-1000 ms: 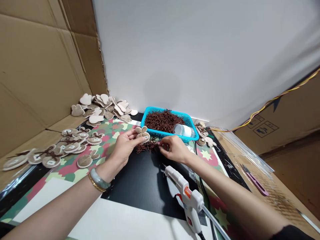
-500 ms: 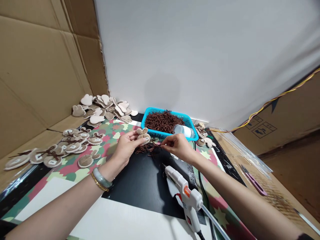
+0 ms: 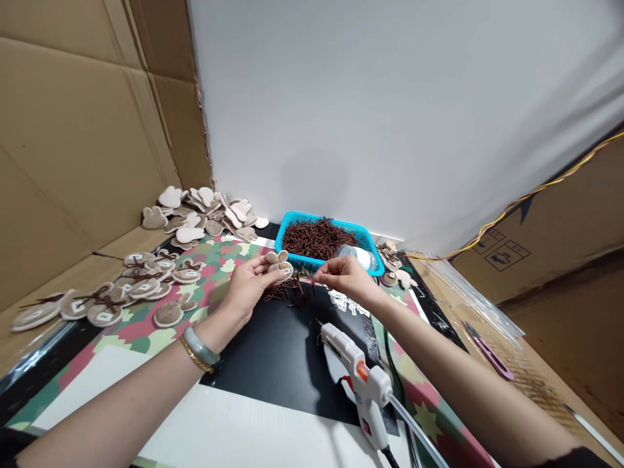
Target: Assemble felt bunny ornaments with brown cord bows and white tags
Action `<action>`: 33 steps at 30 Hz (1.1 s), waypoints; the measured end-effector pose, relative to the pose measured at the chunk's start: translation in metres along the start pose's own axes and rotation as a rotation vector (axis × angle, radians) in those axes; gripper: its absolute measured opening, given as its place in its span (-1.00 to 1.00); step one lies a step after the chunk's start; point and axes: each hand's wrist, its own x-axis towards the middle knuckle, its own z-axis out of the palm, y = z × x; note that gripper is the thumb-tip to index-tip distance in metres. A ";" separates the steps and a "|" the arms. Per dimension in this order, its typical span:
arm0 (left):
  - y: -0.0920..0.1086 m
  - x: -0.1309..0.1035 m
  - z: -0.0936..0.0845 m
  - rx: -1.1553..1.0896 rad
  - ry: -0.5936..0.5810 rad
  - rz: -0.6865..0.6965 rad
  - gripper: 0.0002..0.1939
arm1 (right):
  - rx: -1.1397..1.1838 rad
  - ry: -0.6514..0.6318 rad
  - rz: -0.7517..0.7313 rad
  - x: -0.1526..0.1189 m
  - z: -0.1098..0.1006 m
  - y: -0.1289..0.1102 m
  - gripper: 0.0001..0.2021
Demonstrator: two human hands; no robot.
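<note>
My left hand (image 3: 244,289) pinches a small beige rabbit-head fabric patch (image 3: 279,265) with a white label on it, its ears pointing up. Just to the right, my right hand (image 3: 348,278) has its thumb and forefinger closed on a thin brown cord bow (image 3: 310,278); the fingers hide part of it. Beneath both hands, loose brown bows (image 3: 277,292) lie on the black mat (image 3: 266,364). White labels (image 3: 347,302) are scattered under my right wrist. A white hot glue gun (image 3: 348,348) stands between my forearms, its nozzle toward the bows.
Behind my hands is a blue basket (image 3: 312,264) of brown bows with a clear container (image 3: 369,260). Plain rabbit patches (image 3: 190,224) are heaped at back left, finished-looking ones with bows (image 3: 143,286) nearer. A pink cutter (image 3: 490,354) lies right. Cardboard (image 3: 88,130) walls the left.
My right hand has shifted slightly, and more of the white labels show below it. My left hand keeps its hold on the rabbit patch. The view has moved a little.
</note>
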 end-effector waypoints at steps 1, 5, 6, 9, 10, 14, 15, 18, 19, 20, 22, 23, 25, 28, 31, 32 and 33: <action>0.000 0.000 0.000 0.004 -0.003 0.004 -0.60 | 0.039 -0.012 0.025 0.000 -0.001 -0.001 -0.75; 0.000 0.000 0.001 -0.010 -0.008 -0.002 -0.61 | 0.093 -0.044 0.046 -0.002 -0.004 -0.004 -0.73; 0.000 0.000 0.001 -0.013 -0.009 -0.005 -0.62 | 0.086 -0.046 0.037 -0.003 -0.004 -0.005 -0.73; 0.000 0.000 0.001 -0.009 -0.012 -0.010 -0.60 | -0.102 -0.022 -0.027 -0.003 -0.003 -0.001 -0.81; -0.001 0.000 0.000 -0.005 -0.008 -0.012 -0.59 | -0.211 -0.005 -0.050 -0.002 -0.002 0.001 -0.85; -0.001 0.000 -0.001 0.009 0.002 -0.009 -0.59 | -0.538 0.020 -0.077 0.000 0.001 0.009 -0.91; -0.001 0.000 -0.001 0.009 -0.005 -0.004 -0.59 | -0.581 0.022 -0.071 0.000 0.002 0.010 -0.90; 0.000 0.000 0.000 0.009 -0.011 -0.010 -0.58 | -0.728 0.035 -0.063 -0.003 0.004 0.008 -0.88; 0.000 0.000 0.000 0.010 -0.005 -0.018 -0.58 | -0.780 0.036 -0.060 -0.005 0.005 0.006 -0.87; 0.000 0.000 0.000 0.010 0.001 -0.025 -0.58 | -0.826 0.037 -0.058 -0.006 0.006 0.005 -0.86; 0.000 0.000 0.001 0.006 0.004 -0.029 -0.59 | -0.890 0.044 -0.050 -0.008 0.007 0.004 -0.83; 0.000 -0.001 0.001 0.004 0.002 -0.027 -0.60 | -0.904 0.053 -0.046 -0.008 0.006 0.003 -0.82; -0.001 0.000 0.000 0.002 -0.002 -0.023 -0.61 | -0.876 0.059 -0.049 -0.008 0.005 0.004 -0.83; -0.002 0.000 0.000 0.004 -0.001 -0.023 -0.60 | -0.716 -0.002 -0.104 -0.006 0.003 0.008 -0.87; -0.002 0.001 0.000 0.008 0.000 -0.029 -0.58 | -0.556 -0.094 -0.166 -0.002 0.005 0.016 -0.96; -0.002 0.002 0.000 0.010 -0.001 -0.031 -0.58 | -0.532 -0.109 -0.172 0.000 0.006 0.019 -0.94; -0.002 0.002 0.000 0.012 -0.002 -0.033 -0.58 | -0.522 -0.117 -0.172 0.002 0.007 0.022 -0.94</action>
